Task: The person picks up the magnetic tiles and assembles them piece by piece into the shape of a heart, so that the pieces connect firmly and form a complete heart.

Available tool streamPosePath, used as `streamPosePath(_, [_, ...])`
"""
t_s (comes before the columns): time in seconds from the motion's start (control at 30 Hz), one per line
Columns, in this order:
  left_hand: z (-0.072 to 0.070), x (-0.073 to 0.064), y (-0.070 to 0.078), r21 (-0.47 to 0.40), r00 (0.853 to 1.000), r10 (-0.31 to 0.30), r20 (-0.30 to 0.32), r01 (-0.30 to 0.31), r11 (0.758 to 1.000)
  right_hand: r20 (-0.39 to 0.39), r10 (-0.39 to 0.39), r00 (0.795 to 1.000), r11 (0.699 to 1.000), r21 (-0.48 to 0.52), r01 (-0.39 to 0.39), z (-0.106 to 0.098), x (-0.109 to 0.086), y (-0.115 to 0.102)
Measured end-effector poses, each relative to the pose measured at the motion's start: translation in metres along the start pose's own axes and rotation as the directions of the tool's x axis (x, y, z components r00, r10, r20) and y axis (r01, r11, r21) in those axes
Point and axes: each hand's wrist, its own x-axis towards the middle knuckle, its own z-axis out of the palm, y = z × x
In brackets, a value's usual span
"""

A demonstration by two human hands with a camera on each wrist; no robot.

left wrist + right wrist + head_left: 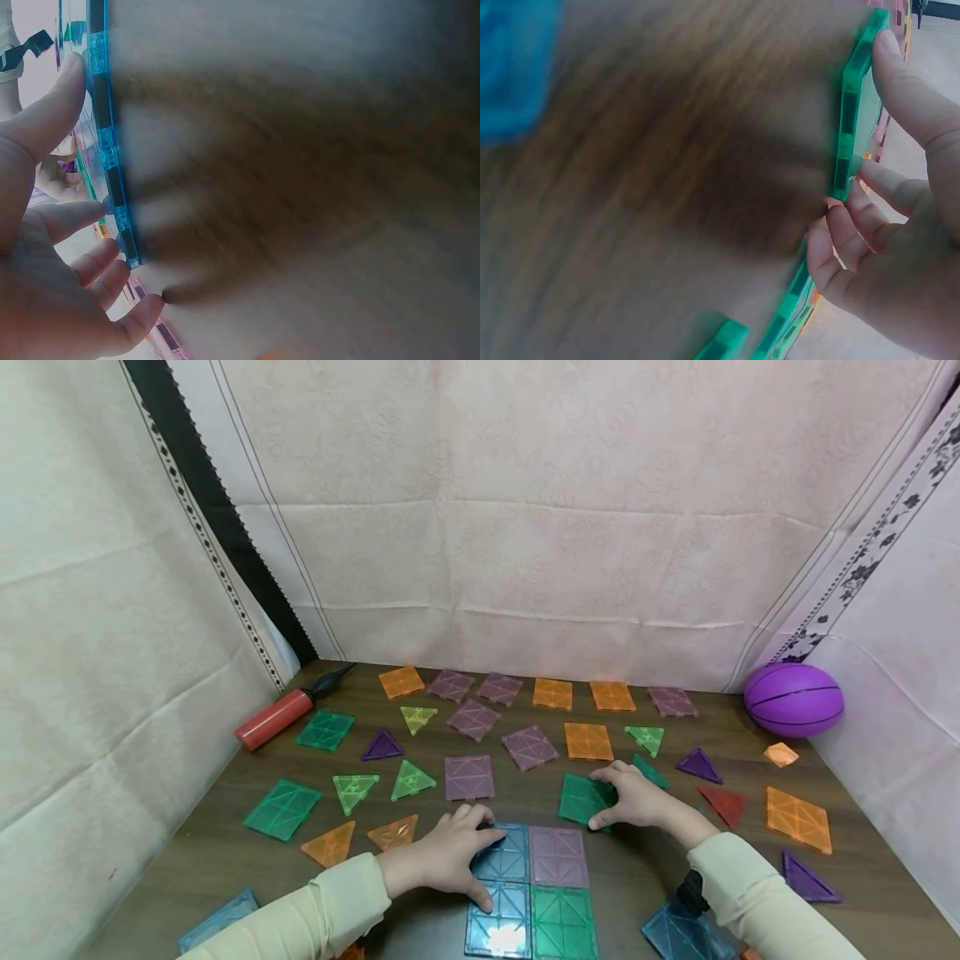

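In the head view, four flat see-through square tiles lie edge to edge in a block: an upper blue tile (507,860), a lower blue tile (498,931), a mauve tile (558,857) and a green tile (564,922). My left hand (447,853) rests along the block's left side. Its thumb touches the lower blue tile, and its spread fingers touch the upper one. Above the block's right side, my right hand (637,797) grips a separate green square tile (579,797). The right wrist view shows thumb and fingers at that tile's edge (847,112).
Several orange, mauve, green and purple tiles lie around, including a blue tile (686,931) beneath the right forearm. A red pump (276,718) lies at the back left. A purple ball (793,700) sits at the back right. Fabric walls (525,527) enclose the table.
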Motion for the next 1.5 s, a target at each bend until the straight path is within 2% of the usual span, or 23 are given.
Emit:
streamPosePath(0.17, [0.003, 0.0, -0.001, -0.017, 1.0, -0.01, -0.008, 0.01, 1.0, -0.003, 0.004, 1.0, 1.0, 0.01, -0.004, 0.001, 0.003, -0.001])
streamPosePath(0.3, [0.004, 0.0, -0.002, -0.027, 1.0, -0.022, -0.012, 0.022, 0.999, -0.062, -0.008, 0.998, 1.0, 0.022, 0.009, 0.001, 0.006, -0.006])
streamPosePath(0.47, [0.004, 0.0, -0.003, -0.037, 1.0, -0.024, -0.01, 0.023, 0.999, -0.143, -0.067, 0.987, 0.997, 0.022, 0.071, 0.004, 0.008, -0.012])
streamPosePath(0.63, [0.004, -0.001, -0.003, -0.036, 1.0, -0.02, -0.01, 0.02, 0.999, -0.2, -0.089, 0.976, 0.992, 0.073, 0.105, 0.007, 0.009, -0.019])
streamPosePath(0.8, [0.004, 0.0, -0.003, -0.036, 1.0, -0.016, -0.01, 0.016, 0.999, -0.214, -0.085, 0.973, 0.985, 0.131, 0.115, 0.009, 0.009, -0.021])
streamPosePath(1.03, [0.004, 0.0, -0.004, -0.04, 1.0, -0.014, -0.009, 0.013, 0.999, -0.215, -0.126, 0.968, 0.95, 0.255, 0.18, 0.008, 0.004, -0.025])
streamPosePath(1.23, [0.003, 0.0, -0.004, -0.037, 1.0, -0.013, -0.002, 0.013, 0.999, -0.214, -0.156, 0.964, 0.946, 0.249, 0.208, 0.012, -0.001, -0.03])
streamPosePath(1.5, [0.003, -0.001, -0.003, -0.029, 1.0, -0.016, -0.001, 0.016, 0.999, -0.235, -0.248, 0.94, 0.936, 0.191, 0.295, 0.015, -0.006, -0.038])
